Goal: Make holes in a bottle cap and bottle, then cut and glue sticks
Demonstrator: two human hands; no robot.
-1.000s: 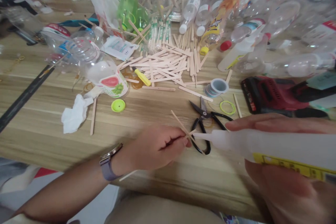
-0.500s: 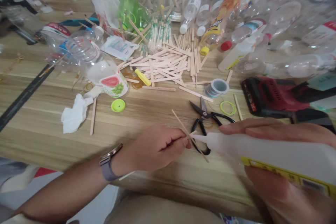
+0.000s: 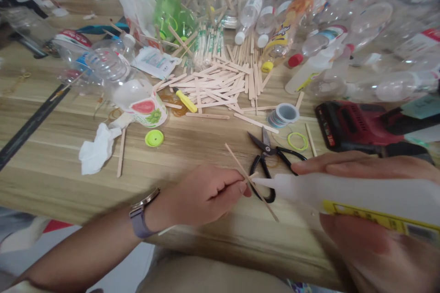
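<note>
My left hand (image 3: 209, 194) is closed in a pinch on thin wooden sticks (image 3: 237, 159) that cross at its fingertips. One stick slants from upper left to lower right, and a short end of another pokes out beyond the fingers. My right hand (image 3: 364, 247) is wrapped round a white glue bottle (image 3: 374, 192) with a yellow label, tilted onto its side. Its narrow nozzle points left, close to the crossing of the sticks; whether it touches I cannot tell. Behind the nozzle lie black-handled scissors (image 3: 268, 150), partly covered, with their blades apart.
Wooden craft sticks (image 3: 213, 84) are heaped at the middle back, beside a yellow-handled tool (image 3: 185, 100). Plastic bottles (image 3: 364, 32) crowd the back right. A red and black power tool battery (image 3: 330, 126), a spool (image 3: 283, 114), a green lid (image 3: 154, 138) and crumpled tissue (image 3: 98, 149) lie around.
The glue bottle in my right hand has shifted slightly to the right. The slanting stick's lower end has moved a little down and right. My left hand has stayed nearly still.
</note>
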